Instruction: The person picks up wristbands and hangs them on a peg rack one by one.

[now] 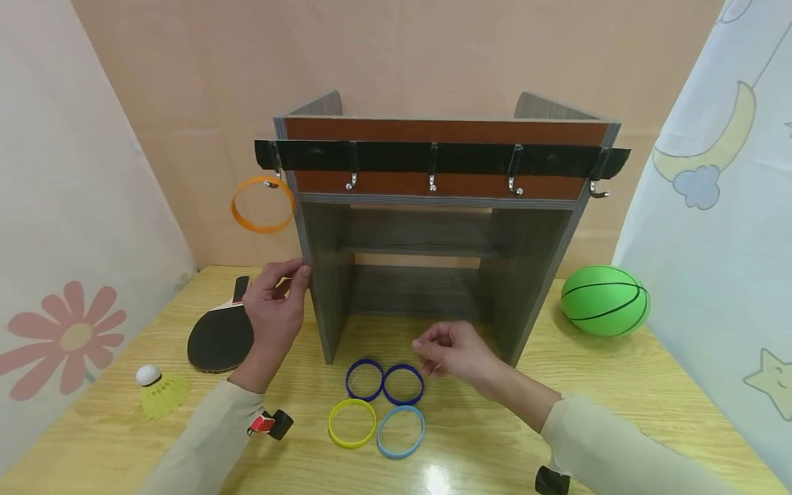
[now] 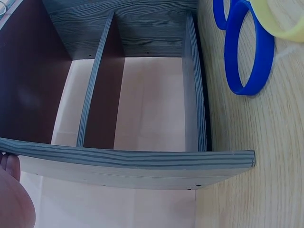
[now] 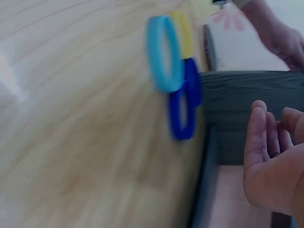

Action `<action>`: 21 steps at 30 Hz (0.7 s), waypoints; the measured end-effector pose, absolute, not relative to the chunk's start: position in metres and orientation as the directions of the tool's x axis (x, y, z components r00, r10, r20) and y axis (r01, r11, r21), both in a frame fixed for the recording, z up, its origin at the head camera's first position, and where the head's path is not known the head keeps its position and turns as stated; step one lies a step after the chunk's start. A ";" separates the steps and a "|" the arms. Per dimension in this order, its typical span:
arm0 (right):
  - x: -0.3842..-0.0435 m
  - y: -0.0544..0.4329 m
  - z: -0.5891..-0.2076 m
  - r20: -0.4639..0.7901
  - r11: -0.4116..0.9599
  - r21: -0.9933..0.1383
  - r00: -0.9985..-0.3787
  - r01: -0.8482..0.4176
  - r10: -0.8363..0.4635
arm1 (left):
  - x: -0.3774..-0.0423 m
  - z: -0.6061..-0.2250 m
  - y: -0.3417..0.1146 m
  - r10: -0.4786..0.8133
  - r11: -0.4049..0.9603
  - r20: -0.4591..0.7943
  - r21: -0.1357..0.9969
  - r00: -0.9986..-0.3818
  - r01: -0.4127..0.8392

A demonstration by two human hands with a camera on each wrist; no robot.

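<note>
An orange ring (image 1: 262,205) hangs from the leftmost hook on the black strip (image 1: 396,156) across the front of a grey wooden shelf (image 1: 547,254). My left hand (image 1: 276,302) is at the shelf's left side panel, fingertips right at its outer edge; only part of this hand (image 2: 14,190) shows in the left wrist view. My right hand (image 1: 454,354) is held in front of the shelf's lower opening with nothing in its loosely bent fingers. Two dark blue rings (image 1: 403,385), a yellow ring (image 1: 351,423) and a light blue ring (image 1: 401,432) lie on the table nearby.
Several metal hooks (image 1: 432,180) line the black strip. On the left lie a black table tennis paddle (image 1: 218,338) and a yellow shuttlecock (image 1: 162,392). A green ball (image 1: 605,301) sits to the right of the shelf on the wooden table (image 1: 594,385).
</note>
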State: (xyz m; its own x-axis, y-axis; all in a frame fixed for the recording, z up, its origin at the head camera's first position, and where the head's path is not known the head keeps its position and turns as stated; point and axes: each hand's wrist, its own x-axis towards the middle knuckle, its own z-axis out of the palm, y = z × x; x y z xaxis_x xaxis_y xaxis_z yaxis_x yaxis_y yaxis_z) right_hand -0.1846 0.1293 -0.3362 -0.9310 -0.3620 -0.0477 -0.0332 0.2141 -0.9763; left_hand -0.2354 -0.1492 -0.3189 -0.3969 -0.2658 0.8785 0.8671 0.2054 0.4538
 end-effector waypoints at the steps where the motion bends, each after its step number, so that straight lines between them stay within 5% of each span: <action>1: -0.184 0.132 -0.341 -0.057 0.221 -0.975 -0.931 -0.026 -0.360 | -0.235 -0.319 -0.149 -0.264 0.205 0.879 0.453 -0.396 0.868; 21: -0.183 0.145 -0.389 -0.077 0.346 -0.936 -0.923 -0.063 -0.376 | -0.230 -0.313 -0.145 -0.255 0.198 0.891 0.428 -0.375 0.882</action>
State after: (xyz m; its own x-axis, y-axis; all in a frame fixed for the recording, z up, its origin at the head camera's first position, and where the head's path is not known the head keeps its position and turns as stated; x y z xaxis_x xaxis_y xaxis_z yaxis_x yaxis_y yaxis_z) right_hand -0.1826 0.1445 -0.3895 -0.9234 -0.3761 -0.0765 -0.0633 0.3459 -0.9361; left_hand -0.2303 -0.1452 -0.3131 -0.3754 -0.2552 0.8911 0.8817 0.1981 0.4281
